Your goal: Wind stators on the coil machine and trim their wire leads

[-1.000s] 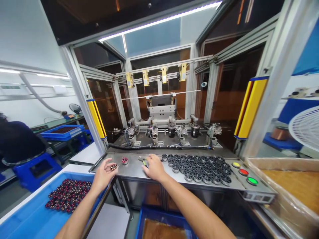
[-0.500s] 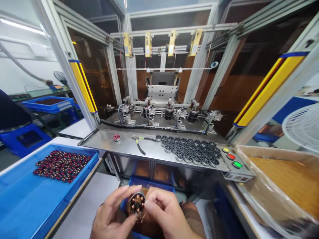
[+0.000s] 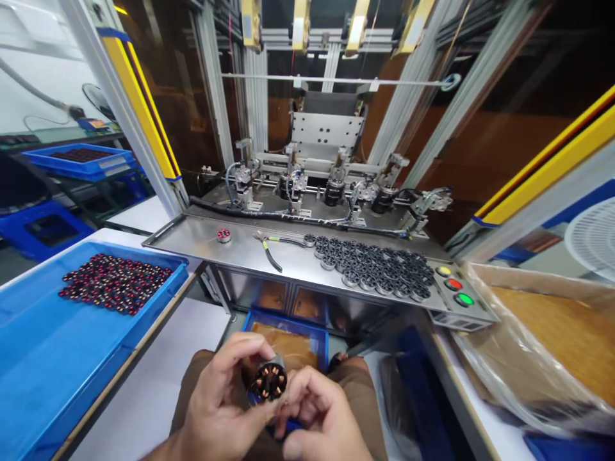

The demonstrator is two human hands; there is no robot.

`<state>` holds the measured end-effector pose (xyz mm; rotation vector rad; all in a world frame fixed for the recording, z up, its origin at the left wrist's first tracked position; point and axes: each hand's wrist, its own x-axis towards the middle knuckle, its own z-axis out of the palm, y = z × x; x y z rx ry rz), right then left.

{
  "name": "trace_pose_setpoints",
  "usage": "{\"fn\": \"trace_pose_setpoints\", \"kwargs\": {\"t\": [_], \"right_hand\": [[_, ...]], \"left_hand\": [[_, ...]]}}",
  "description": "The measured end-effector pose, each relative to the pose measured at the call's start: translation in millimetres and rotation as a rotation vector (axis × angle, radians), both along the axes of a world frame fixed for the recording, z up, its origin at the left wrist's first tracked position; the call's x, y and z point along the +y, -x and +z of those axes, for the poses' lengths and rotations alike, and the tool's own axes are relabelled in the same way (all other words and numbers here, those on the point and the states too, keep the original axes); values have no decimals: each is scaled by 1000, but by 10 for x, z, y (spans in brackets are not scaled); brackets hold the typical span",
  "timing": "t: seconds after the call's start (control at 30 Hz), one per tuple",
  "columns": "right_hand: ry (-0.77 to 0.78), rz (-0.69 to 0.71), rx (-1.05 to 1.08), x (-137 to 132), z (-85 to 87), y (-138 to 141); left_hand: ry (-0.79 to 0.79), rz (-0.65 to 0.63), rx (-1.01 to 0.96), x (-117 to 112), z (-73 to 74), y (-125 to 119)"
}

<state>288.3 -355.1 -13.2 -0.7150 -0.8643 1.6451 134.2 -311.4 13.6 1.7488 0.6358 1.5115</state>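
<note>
My left hand (image 3: 223, 400) is closed round a motor stator (image 3: 270, 382), a dark round core with copper windings facing me, held above my lap. At the stator's lower right edge, my right hand (image 3: 324, 406) has its fingers curled together in a pinch. Whatever lies between those fingertips is too small to make out. On the metal bench, a red-and-copper stator (image 3: 223, 235) stands alone at the left. Cutting pliers (image 3: 273, 256) with black and green handles lie to its right, beside many dark, unwound stator cores (image 3: 375, 266).
A blue tray (image 3: 43, 358) with many wound stators stands at left. Behind the bench is a winding machine (image 3: 327, 137) with several heads. Push buttons (image 3: 453, 285) sit at the bench's right end, near a plastic-lined box (image 3: 485, 272). A blue bin (image 3: 324, 339) is below.
My head view has tilted down. The stator has turned slightly in my left hand, and my right hand has moved from its right side to its lower edge, fingers curled in.
</note>
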Motion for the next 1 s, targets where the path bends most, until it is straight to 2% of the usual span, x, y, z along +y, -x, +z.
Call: {"fn": "trace_pose_setpoints", "kwargs": {"t": [0.17, 0.43, 0.53, 0.67, 0.8, 1.0], "right_hand": [[158, -64, 52, 29, 14, 186], [44, -127, 168, 78, -88, 241], [49, -210, 76, 93, -19, 221], [-16, -342, -100, 134, 113, 138], [-87, -318, -210, 152, 163, 58], [-167, -241, -249, 143, 216, 10]], "left_hand": [[-38, 40, 91, 17, -86, -3], [-60, 180, 141, 45, -116, -23], [-94, 226, 114, 27, -133, -66], [-142, 195, 122, 14, -150, -83], [-211, 192, 149, 32, -149, -55], [-281, 127, 177, 94, -68, -3]]}}
